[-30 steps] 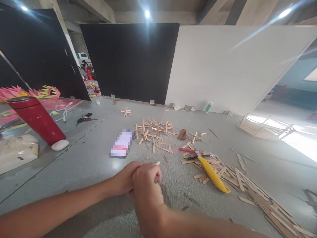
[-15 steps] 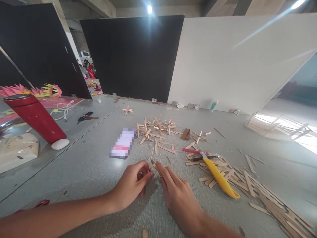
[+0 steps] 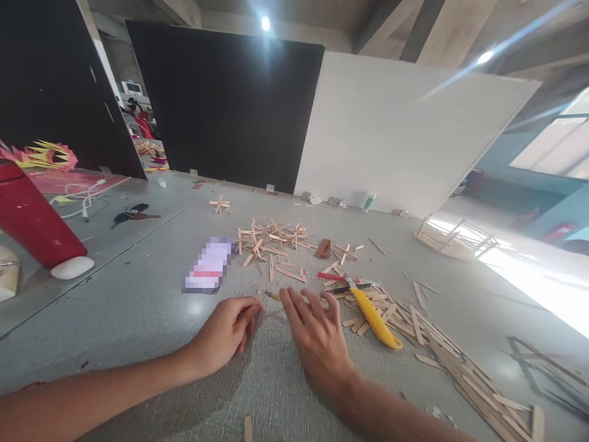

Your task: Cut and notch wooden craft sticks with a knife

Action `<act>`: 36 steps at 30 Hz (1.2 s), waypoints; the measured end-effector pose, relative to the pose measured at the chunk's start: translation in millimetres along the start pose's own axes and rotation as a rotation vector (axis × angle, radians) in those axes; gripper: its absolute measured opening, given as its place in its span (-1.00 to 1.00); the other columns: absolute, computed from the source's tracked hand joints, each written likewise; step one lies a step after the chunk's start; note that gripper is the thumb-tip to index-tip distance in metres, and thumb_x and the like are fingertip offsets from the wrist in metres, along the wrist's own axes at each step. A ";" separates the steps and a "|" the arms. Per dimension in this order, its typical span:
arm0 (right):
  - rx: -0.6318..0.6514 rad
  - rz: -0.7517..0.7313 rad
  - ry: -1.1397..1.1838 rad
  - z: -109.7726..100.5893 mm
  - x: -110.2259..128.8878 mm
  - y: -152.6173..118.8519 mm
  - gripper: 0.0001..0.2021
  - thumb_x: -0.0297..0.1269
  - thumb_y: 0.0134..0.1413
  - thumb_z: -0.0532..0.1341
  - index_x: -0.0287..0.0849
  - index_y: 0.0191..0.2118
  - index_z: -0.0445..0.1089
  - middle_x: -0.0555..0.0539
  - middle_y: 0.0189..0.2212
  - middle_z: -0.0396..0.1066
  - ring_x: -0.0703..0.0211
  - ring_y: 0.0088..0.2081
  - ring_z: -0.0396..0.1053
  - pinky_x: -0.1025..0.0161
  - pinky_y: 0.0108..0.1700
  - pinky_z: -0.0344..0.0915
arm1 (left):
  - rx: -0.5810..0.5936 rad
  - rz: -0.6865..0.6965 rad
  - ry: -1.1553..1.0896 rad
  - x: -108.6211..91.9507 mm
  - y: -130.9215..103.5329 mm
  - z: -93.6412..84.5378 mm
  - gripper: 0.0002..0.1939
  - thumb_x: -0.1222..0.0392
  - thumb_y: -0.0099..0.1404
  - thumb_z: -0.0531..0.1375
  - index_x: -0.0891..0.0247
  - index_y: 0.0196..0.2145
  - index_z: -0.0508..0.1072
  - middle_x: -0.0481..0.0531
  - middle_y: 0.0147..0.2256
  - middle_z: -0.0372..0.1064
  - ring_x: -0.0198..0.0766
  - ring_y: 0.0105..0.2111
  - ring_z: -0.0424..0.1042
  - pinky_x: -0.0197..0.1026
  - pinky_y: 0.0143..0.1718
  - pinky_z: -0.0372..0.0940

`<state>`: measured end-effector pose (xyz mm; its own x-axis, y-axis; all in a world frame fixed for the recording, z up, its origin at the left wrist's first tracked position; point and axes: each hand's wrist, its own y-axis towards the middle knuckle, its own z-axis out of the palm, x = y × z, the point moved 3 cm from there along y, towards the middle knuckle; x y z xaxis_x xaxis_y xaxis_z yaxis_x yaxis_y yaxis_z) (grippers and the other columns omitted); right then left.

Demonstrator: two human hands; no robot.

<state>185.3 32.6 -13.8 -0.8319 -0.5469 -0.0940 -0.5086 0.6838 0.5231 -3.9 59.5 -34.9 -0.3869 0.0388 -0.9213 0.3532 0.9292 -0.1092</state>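
Observation:
My left hand [image 3: 232, 328] is pinched shut around a small wooden stick [image 3: 259, 297], whose pale end shows just past the fingertips. To its right, my right hand [image 3: 317, 325] lies palm down with a small yellow craft knife [image 3: 272, 296] under its fingers. The knife's tip points left towards the stick, and most of its handle is hidden by the hand. Beyond both hands, several joined craft-stick pieces [image 3: 271, 233] lie in a cluster. A phone [image 3: 209, 267] with a blurred screen rests ahead of my left hand.
Loose craft sticks [image 3: 442, 350] spread over the right side, with a yellow-handled saw knife [image 3: 375, 319] and a red pen [image 3: 331, 277] on top. At left stand a red bottle [image 3: 37, 215] and a white mouse [image 3: 72, 267]. Black and white panels [image 3: 230, 104] close off the back.
The view has turned to the right. My right hand's fingers have lifted and spread somewhat, and less of the knife shows. The stick now shows only a short end beyond my left fingers.

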 end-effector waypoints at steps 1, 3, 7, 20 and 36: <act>-0.010 0.018 -0.021 0.5 -4.1 2.1 -0.51 -0.67 0.25 0.04 -0.18 0.22 0.28 -0.23 0.08 0.49 -0.13 0.07 0.36 -0.20 0.22 0.03 | 0.022 -0.004 0.010 -0.4 0.5 -0.5 -0.52 -0.22 0.46 -0.02 0.25 -0.29 0.39 -0.12 -0.53 0.22 -0.39 -0.71 0.19 -0.39 -0.77 0.03; -0.005 0.042 -0.021 3.0 -10.8 6.4 -0.58 -0.67 0.25 0.06 -0.15 0.11 0.35 -0.19 -0.01 0.51 -0.09 0.00 0.37 -0.18 0.24 0.02 | 0.052 -0.001 0.013 -2.6 1.3 -1.7 -0.53 -0.21 0.45 -0.01 0.25 -0.28 0.40 -0.12 -0.53 0.23 -0.40 -0.72 0.17 -0.42 -0.81 0.00; 0.029 0.008 0.002 8.0 -14.6 11.2 -0.66 -0.61 0.26 0.12 -0.21 0.08 0.37 -0.19 -0.11 0.50 -0.06 -0.11 0.38 -0.02 0.06 0.24 | 0.061 -0.022 -0.012 -5.7 4.2 -3.6 -0.53 -0.23 0.44 -0.02 0.25 -0.16 0.39 -0.13 -0.49 0.25 -0.39 -0.73 0.22 -0.43 -0.86 0.02; -0.009 0.000 0.129 17.0 -14.5 11.4 -0.69 -0.54 0.36 0.14 -0.27 0.16 0.35 -0.21 -0.07 0.51 0.03 -0.07 0.45 0.12 0.02 0.32 | -0.003 -0.038 -0.087 -0.6 7.8 -2.3 -0.49 -0.31 0.38 0.02 0.24 -0.25 0.34 -0.15 -0.50 0.26 -0.38 -0.74 0.30 -0.43 -0.87 0.07; 0.016 0.114 0.371 25.1 -27.4 10.5 -0.62 -0.69 0.27 0.10 -0.14 0.03 0.44 -0.15 -0.11 0.46 0.01 -0.05 0.37 0.12 0.01 0.25 | 0.039 0.067 -0.297 -0.8 13.2 -11.7 -0.55 -0.10 0.44 0.03 0.17 0.17 0.21 0.05 -0.20 0.36 -0.25 -0.47 0.47 -0.38 -0.76 0.24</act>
<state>197.2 66.9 -26.9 -0.7482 -0.6025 0.2780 -0.4234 0.7561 0.4991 -8.9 76.0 -31.2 -0.0979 -0.0152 -0.9951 0.4042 0.9131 -0.0537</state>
